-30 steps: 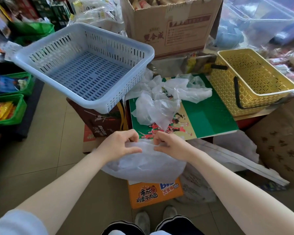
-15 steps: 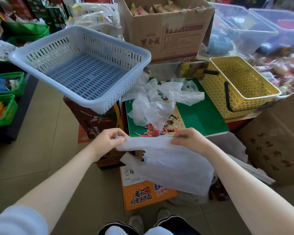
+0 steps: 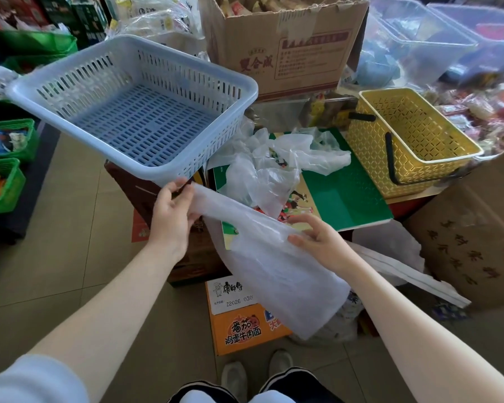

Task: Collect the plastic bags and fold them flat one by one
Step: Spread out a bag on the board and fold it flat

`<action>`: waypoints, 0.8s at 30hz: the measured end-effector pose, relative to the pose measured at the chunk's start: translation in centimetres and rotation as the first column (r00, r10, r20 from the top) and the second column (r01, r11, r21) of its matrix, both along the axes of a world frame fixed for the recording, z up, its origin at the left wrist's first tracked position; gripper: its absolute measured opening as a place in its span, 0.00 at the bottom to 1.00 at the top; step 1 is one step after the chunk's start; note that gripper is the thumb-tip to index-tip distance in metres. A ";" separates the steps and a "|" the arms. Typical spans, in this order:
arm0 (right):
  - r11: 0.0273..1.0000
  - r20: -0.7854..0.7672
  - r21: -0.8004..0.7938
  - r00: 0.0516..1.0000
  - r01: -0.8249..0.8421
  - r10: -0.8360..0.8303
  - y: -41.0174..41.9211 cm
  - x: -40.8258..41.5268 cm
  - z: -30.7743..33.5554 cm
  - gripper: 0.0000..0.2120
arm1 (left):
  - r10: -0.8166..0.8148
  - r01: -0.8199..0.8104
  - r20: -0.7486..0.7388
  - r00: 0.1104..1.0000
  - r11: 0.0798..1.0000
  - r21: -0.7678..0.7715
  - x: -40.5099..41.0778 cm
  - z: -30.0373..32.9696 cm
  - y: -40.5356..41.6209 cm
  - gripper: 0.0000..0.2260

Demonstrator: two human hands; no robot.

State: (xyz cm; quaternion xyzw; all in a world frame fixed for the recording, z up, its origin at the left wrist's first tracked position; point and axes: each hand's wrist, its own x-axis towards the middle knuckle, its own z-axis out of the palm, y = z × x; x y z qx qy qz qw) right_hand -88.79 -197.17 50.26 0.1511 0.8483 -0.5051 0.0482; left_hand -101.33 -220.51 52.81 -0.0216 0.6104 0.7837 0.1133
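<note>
A thin translucent white plastic bag [image 3: 277,271] hangs stretched between my two hands in front of me. My left hand [image 3: 170,216] pinches its upper left end just under the blue basket's front corner. My right hand [image 3: 317,237] holds the bag's top edge lower and to the right, fingers curled on the film. The bag's body droops down over the orange carton. A loose heap of crumpled white bags [image 3: 277,164] lies on the green-topped box [image 3: 352,196] beyond my hands.
A pale blue slotted basket [image 3: 70,91] sits tilted on a brown box at left. A yellow basket [image 3: 437,158] with black handles stands at right. Cardboard boxes [image 3: 285,48] and clear bins are behind. An orange noodle carton [image 3: 245,330] lies by my feet.
My hands have drawn apart and spread the bag from a bunched bundle into a long sheet. My left hand rose toward the blue basket; the right hand dropped slightly.
</note>
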 end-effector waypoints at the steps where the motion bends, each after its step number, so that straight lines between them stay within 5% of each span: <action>1: 0.998 0.012 -0.058 1.000 -0.006 0.007 -0.1 0.1 0.0 0.10 | -0.075 0.048 0.110 0.991 0.971 0.236 0.0 -0.1 0.1 0.23; 3: 0.992 0.011 -0.127 1.000 -0.008 0.010 -0.3 0.2 0.0 0.10 | -0.290 0.204 0.156 0.944 0.888 0.412 0.5 -0.8 0.4 0.36; 5: 0.986 0.015 -0.167 1.000 0.026 -0.024 -0.5 0.3 0.2 0.12 | -0.363 0.279 0.173 0.916 0.884 0.375 1.8 -1.9 1.1 0.27; 8: 0.992 0.047 -0.126 0.999 0.015 -0.009 -0.6 0.6 0.2 0.11 | -0.141 0.100 0.265 0.954 0.982 0.163 2.5 -2.4 2.5 0.02; 12: 0.995 0.069 -0.093 0.997 0.043 -0.037 0.2 1.2 0.5 0.11 | -0.049 0.037 0.202 0.978 0.997 0.062 1.4 -1.7 3.0 0.05; 17: 0.969 0.226 -0.214 0.971 0.121 -0.072 2.1 2.3 1.0 0.43 | -0.086 0.045 0.215 0.973 0.981 0.191 1.0 0.0 4.7 0.04; 19: 0.937 0.222 -0.312 0.971 0.154 -0.085 2.6 2.6 1.9 0.31 | -0.309 0.261 0.224 0.924 0.940 0.221 1.1 0.0 5.4 0.02; 21: 0.885 0.171 -0.432 0.979 0.172 -0.106 3.3 2.8 2.6 0.18 | -0.558 0.564 0.221 0.800 0.825 0.038 1.4 -0.4 6.0 0.18; 24: 0.850 0.125 -0.510 0.989 0.134 -0.080 4.4 2.4 3.0 0.13 | -0.616 0.641 0.181 0.767 0.723 -0.257 2.4 -0.5 7.5 0.20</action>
